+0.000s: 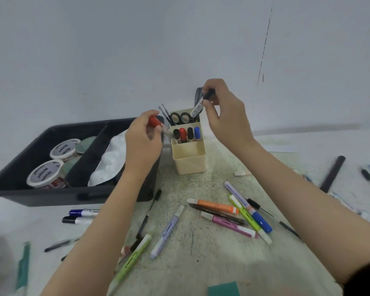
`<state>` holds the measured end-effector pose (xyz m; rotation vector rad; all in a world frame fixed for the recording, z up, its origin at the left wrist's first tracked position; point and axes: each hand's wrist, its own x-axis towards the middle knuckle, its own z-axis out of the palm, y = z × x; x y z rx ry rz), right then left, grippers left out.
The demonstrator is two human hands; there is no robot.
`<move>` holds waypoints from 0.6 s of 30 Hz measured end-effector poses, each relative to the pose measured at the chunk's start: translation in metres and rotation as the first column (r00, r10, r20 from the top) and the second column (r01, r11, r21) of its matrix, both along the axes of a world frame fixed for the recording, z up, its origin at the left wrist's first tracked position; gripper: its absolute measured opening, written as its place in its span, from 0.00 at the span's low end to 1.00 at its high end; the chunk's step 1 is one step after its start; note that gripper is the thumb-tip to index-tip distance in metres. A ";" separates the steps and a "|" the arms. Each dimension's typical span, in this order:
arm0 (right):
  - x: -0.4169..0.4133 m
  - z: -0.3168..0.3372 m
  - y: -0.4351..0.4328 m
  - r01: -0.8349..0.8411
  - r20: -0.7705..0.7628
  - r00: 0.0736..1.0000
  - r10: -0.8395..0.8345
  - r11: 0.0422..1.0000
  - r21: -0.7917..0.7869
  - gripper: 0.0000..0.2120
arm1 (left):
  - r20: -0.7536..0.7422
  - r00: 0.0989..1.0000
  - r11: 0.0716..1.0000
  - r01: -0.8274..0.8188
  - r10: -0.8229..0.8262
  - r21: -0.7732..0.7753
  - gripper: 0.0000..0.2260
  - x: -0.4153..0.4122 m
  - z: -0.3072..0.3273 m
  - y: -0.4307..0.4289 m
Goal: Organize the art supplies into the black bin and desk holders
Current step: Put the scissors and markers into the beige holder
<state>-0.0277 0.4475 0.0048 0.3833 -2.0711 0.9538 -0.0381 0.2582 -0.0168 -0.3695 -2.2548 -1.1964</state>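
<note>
Speckled green desk (201, 253), cream holder (189, 159) with four upright capped markers (183, 134)

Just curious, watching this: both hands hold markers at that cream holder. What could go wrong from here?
1. The left hand with its red marker and the right hand with its black marker crowd one narrow cream holder; a bump might tip it.
2. Its front slot already holds four markers, so another may jam.

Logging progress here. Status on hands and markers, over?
Left hand grips red marker beside holder. Right hand pinches black marker over its rear slot. Nothing blocking; highlighters loose on table.
</note>
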 end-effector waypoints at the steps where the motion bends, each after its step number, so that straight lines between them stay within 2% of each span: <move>1: -0.004 -0.003 -0.001 -0.005 0.010 1.000 0.005 1.000 0.012 0.10 | -0.008 1.000 1.000 0.014 -0.014 -0.027 0.14 -0.003 -0.002 0.001; 8: -0.018 -0.019 0.000 0.007 0.108 0.994 -0.017 0.995 0.097 0.14 | -0.011 0.995 0.988 0.098 -0.100 -0.122 0.18 -0.021 0.001 0.005; 14: -0.024 -0.025 0.006 -0.043 0.297 0.954 -0.029 0.972 0.233 0.16 | -0.049 0.996 0.991 0.065 -0.072 -0.121 0.18 -0.027 0.001 0.007; 18: -0.029 -0.036 0.010 -0.026 0.341 0.934 -0.108 0.931 0.365 0.18 | -0.057 0.996 0.991 0.060 -0.067 -0.123 0.19 -0.030 0.000 0.007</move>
